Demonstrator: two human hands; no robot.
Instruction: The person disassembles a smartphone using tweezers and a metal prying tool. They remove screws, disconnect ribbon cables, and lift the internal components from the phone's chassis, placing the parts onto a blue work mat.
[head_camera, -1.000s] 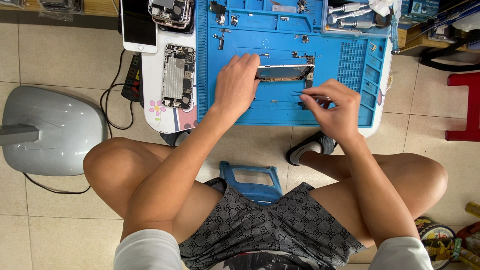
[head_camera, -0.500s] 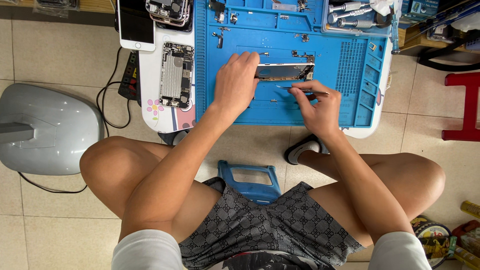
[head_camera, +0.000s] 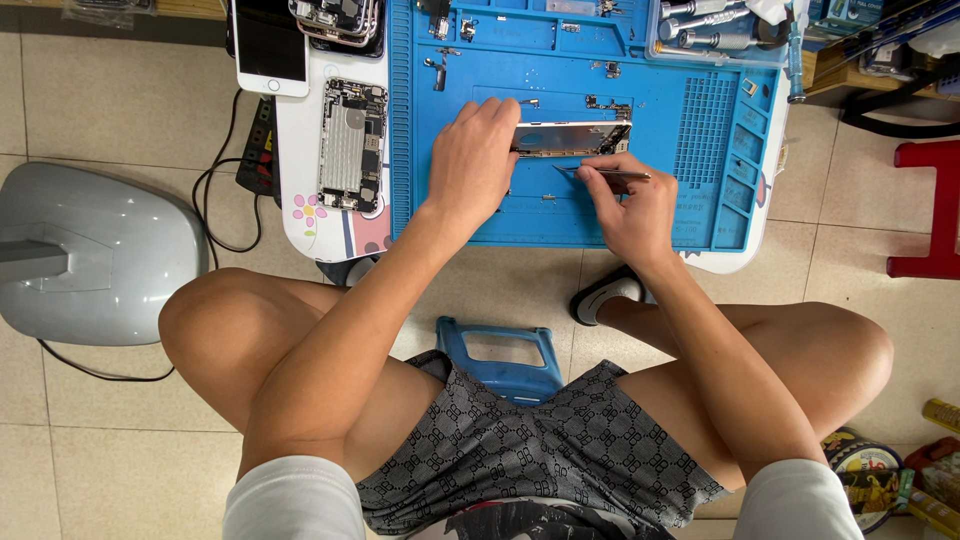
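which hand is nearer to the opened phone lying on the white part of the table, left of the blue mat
Left. The left hand rests on the blue mat just right of the opened phone. The right hand, holding tweezers, is farther right, beyond the phone frame.

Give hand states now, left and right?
Left hand: closed on the phone housing, steadying it on the blue mat.
Right hand: pinching the tweezers.
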